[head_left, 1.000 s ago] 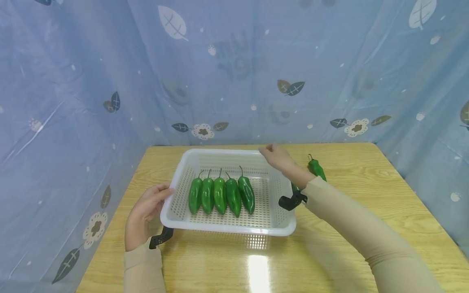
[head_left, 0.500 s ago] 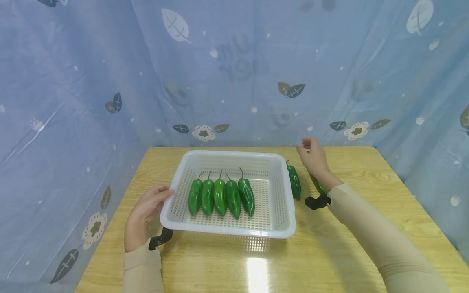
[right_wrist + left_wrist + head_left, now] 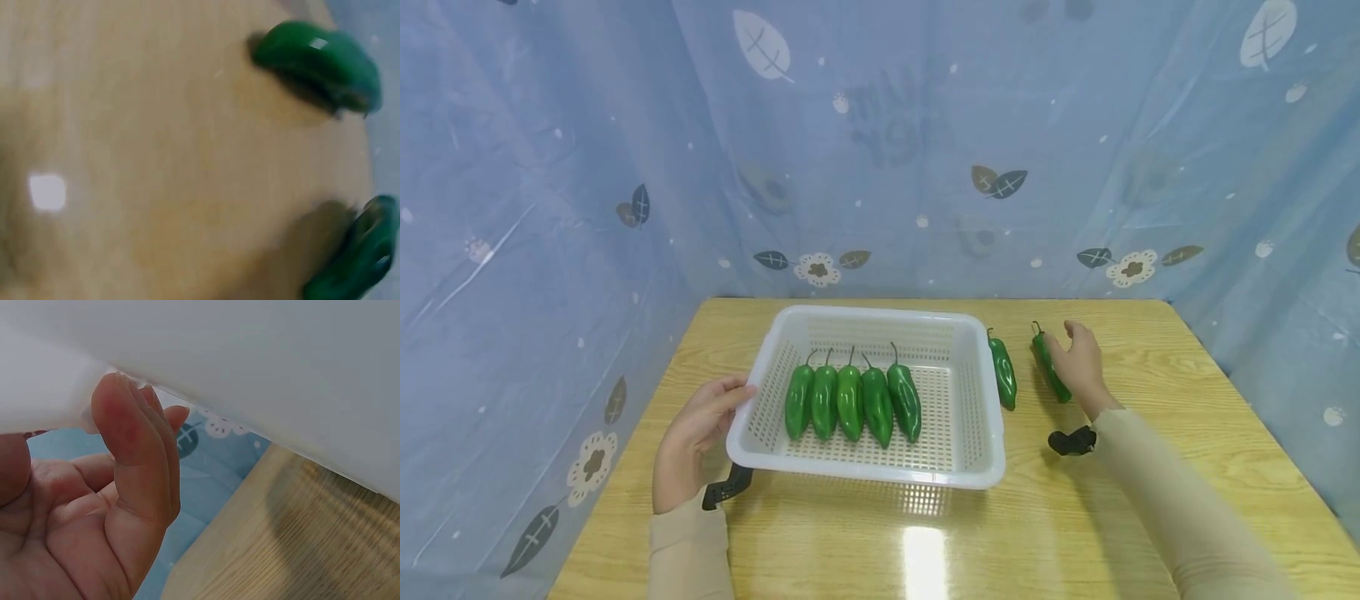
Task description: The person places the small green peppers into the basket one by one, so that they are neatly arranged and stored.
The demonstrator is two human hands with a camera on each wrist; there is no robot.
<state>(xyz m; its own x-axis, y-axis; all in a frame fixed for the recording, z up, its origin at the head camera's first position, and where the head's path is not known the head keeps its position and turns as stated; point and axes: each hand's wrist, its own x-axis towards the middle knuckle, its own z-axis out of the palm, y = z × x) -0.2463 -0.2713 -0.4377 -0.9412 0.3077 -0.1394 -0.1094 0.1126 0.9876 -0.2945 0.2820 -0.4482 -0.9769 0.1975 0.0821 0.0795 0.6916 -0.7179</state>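
My left hand (image 3: 703, 421) grips the left rim of a white plastic basket (image 3: 865, 478), thumb over the edge and fingers beneath. In the left wrist view its curled fingers (image 3: 134, 450) press up at the basket's edge. Several green chili peppers (image 3: 850, 404) lie side by side in the basket, stems toward the back. My right hand (image 3: 1078, 367) is empty, right beside a green chili pepper (image 3: 1049, 362) on the table, its fingers loosely bent. The right wrist view is blurred and shows two peppers but no hand.
Another green chili pepper (image 3: 1002, 372) lies on the wooden table (image 3: 820, 542) close along the basket's right side. A blue leaf-patterned curtain (image 3: 880, 167) hangs behind the table and at both sides.
My right hand has moved from above the basket's back right corner, rightward and then down beside the outer pepper. My left hand and the basket have stayed in place.
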